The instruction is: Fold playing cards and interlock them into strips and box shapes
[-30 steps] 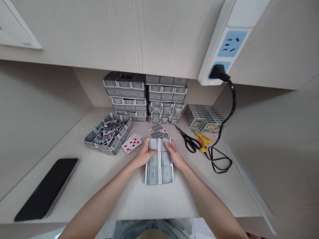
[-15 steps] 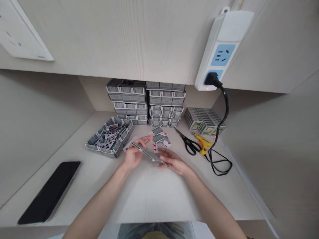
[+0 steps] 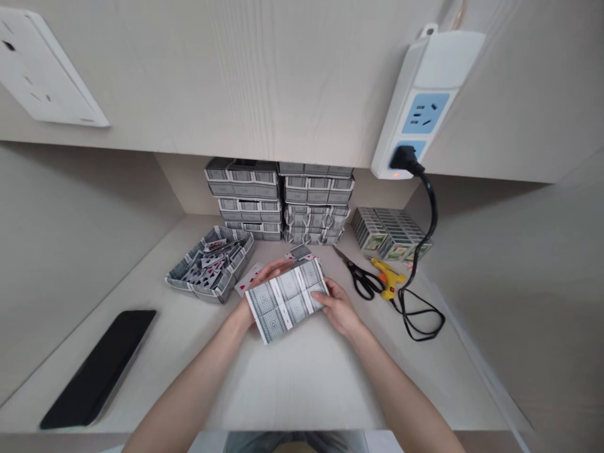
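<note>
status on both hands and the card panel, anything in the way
Right hand holding card panel, thumb on its face. Left hand partly hidden behind it. Panel slanted; loose cards just beyond, scissors, glue gun to the right.

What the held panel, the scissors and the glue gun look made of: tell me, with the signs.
Held panel: probably smooth card stock; printed card-back patterns and white edges show.
Scissors: handles likely plastic, evenly black; slim dark blades, probably metal.
Glue gun: likely moulded plastic, mainly yellow; gloss unclear.
</note>
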Demonstrator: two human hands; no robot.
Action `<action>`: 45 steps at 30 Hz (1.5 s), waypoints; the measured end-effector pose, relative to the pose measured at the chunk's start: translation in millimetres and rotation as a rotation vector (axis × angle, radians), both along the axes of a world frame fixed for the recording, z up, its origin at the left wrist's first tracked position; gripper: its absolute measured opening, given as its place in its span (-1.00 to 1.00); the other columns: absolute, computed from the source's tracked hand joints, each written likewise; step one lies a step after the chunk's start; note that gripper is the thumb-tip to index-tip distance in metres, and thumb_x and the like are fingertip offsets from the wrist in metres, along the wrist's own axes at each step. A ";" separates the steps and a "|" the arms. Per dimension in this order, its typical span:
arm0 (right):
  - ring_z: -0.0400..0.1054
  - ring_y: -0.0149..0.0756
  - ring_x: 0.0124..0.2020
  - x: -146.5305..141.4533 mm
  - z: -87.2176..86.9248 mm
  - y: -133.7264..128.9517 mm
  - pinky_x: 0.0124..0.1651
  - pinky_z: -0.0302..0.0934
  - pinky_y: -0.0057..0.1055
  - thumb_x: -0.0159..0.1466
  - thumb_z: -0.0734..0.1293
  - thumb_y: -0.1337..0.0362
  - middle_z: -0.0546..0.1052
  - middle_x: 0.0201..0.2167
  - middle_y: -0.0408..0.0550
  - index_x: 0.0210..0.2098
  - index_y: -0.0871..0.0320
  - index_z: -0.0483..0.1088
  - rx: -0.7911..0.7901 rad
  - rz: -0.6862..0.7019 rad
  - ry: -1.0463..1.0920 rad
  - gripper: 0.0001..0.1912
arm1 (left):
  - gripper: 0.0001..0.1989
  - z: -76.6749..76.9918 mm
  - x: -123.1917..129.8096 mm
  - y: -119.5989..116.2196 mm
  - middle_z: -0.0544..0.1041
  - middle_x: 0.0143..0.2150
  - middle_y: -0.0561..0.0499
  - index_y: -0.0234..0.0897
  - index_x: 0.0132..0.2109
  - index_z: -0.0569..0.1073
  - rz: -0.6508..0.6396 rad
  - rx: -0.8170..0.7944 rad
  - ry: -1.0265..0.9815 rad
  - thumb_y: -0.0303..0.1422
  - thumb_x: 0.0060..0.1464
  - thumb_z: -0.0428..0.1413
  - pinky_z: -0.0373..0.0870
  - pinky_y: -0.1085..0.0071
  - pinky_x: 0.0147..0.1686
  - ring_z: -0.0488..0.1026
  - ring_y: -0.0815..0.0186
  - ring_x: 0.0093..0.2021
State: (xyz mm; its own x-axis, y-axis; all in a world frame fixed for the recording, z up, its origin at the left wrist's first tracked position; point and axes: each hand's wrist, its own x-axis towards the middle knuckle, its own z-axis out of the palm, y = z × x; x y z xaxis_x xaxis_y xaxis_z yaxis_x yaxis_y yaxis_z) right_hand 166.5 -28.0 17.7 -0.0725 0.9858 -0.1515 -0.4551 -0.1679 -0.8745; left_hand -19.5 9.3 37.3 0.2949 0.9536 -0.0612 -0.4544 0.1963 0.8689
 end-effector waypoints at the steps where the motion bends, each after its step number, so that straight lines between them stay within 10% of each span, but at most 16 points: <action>1: 0.34 -0.29 -0.33 1.2 -0.4 0.6 -0.23 0.21 -0.36 -0.16 0.48 0.30 0.46 -0.35 -0.14 -0.33 0.10 0.36 -0.001 -0.019 0.002 -0.62 | -0.61 -0.5 0.2 0.2 0.44 -0.01 -0.06 -0.18 -0.09 0.40 -0.051 -0.064 -0.024 -0.15 -0.09 0.10 0.32 0.17 -0.08 0.35 0.06 0.02; 7: 0.35 -0.29 -0.36 13.1 -0.4 4.6 -0.27 0.22 -0.35 -0.05 0.43 0.16 0.47 -0.39 -0.14 -0.38 0.10 0.33 0.017 -0.130 -0.006 -0.71 | -0.25 3.2 -5.4 -4.6 0.51 -0.15 -0.22 -0.34 -0.03 0.39 -0.118 -0.183 -0.079 0.19 -0.07 -0.20 0.32 0.09 -0.11 0.41 0.02 -0.05; 14: 0.37 -0.20 -0.19 16.0 0.9 3.6 -0.11 0.19 -0.32 0.00 0.38 0.05 0.52 -0.25 -0.06 -0.25 0.14 0.38 0.111 -0.152 -0.318 -0.61 | -0.58 -6.2 2.3 -4.8 0.54 -0.20 -0.12 -0.31 -0.03 0.38 -0.059 -0.227 0.028 -0.30 -0.08 0.16 0.40 0.31 -0.19 0.49 0.20 -0.19; 45: 0.43 -0.09 -0.24 8.2 -7.5 2.5 -0.12 0.25 -0.16 -0.11 0.46 0.10 0.56 -0.29 0.04 -0.30 0.21 0.46 -0.020 -0.068 -0.208 -0.58 | -0.59 -10.8 14.7 -12.1 0.56 -0.20 -0.13 -0.37 -0.25 0.50 0.086 -0.133 0.377 -0.26 -0.33 0.29 0.43 0.28 -0.23 0.51 0.18 -0.28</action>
State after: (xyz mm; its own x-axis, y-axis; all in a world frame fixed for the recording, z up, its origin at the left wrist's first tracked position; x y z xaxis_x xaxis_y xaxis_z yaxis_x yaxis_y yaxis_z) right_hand 174.8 -25.6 10.2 0.0294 0.9840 -0.1755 -0.2757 -0.1608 -0.9477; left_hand -4.8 -2.8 26.5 0.1476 0.9502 -0.2745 -0.1289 0.2937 0.9472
